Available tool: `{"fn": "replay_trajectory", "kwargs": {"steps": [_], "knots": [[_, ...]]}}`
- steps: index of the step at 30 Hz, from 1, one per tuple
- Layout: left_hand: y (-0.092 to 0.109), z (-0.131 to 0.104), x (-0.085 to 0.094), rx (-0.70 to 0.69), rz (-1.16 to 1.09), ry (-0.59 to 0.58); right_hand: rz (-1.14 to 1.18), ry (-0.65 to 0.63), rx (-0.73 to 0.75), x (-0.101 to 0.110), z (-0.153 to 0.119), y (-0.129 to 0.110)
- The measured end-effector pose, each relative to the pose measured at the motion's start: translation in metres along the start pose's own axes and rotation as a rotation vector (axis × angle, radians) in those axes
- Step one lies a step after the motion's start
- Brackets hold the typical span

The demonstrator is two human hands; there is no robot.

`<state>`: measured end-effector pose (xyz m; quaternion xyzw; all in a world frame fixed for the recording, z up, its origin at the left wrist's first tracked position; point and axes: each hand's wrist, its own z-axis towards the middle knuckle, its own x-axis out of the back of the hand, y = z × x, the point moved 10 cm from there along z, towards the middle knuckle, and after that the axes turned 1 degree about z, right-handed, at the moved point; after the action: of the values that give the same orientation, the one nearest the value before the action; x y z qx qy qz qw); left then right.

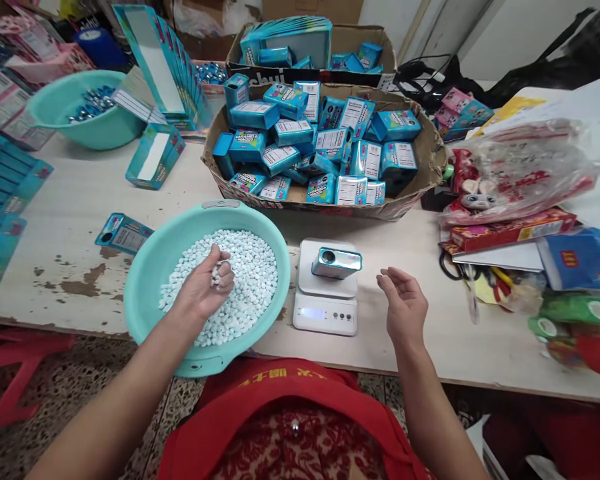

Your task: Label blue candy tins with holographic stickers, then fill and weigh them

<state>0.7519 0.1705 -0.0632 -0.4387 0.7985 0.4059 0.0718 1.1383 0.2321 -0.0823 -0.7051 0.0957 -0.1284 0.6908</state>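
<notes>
My left hand (pixel 207 283) is curled closed around some white candies, just above a turquoise basin (pixel 145 280) filled with loose white candies (pixel 253 273). A few pieces show between the fingers. To the right of the basin, a small blue tin (pixel 337 262) with a round dark hole in its top stands on the plate of a white digital scale (pixel 325 315). The scale's display is lit, but I cannot read it. Beside the scale, my right hand (pixel 405 303) is raised with loosely bent fingers, apart from the tin and holding nothing.
Behind the scale sits a cardboard box (pixel 290 200) heaped with blue tins. A single tin (pixel 124 233) lies left of the basin. Farther back are another turquoise basin (pixel 100 133) and stacked display trays (pixel 165 73). Plastic bags (pixel 525 167) and packets crowd the right side.
</notes>
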Motion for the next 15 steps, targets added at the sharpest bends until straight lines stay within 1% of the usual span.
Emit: {"fn": "replay_trajectory", "kwargs": {"steps": [1, 3, 5, 8, 11, 13, 15], "knots": [[-0.003, 0.001, -0.003, 0.002, 0.014, -0.023, 0.000, 0.001, -0.006, 0.001, -0.002, 0.002], [-0.003, 0.001, -0.008, -0.037, 0.041, -0.039, 0.006, 0.008, -0.011, 0.004, -0.004, 0.005], [-0.003, 0.000, -0.013, -0.051, 0.118, -0.050, 0.017, 0.017, -0.020, 0.006, -0.005, 0.007], [-0.009, -0.004, -0.032, 0.007, 0.290, -0.149, 0.035, 0.016, -0.027, 0.009, -0.005, 0.009], [-0.011, -0.009, -0.062, 0.006, 0.502, -0.280, 0.045, 0.016, -0.025, 0.011, -0.005, 0.010], [-0.010, -0.011, -0.087, -0.036, 0.673, -0.352, 0.040, 0.016, -0.027, 0.011, -0.005, 0.011], [-0.013, -0.012, -0.116, -0.056, 0.834, -0.443, 0.027, 0.010, -0.033, 0.010, -0.006, 0.011]]}}
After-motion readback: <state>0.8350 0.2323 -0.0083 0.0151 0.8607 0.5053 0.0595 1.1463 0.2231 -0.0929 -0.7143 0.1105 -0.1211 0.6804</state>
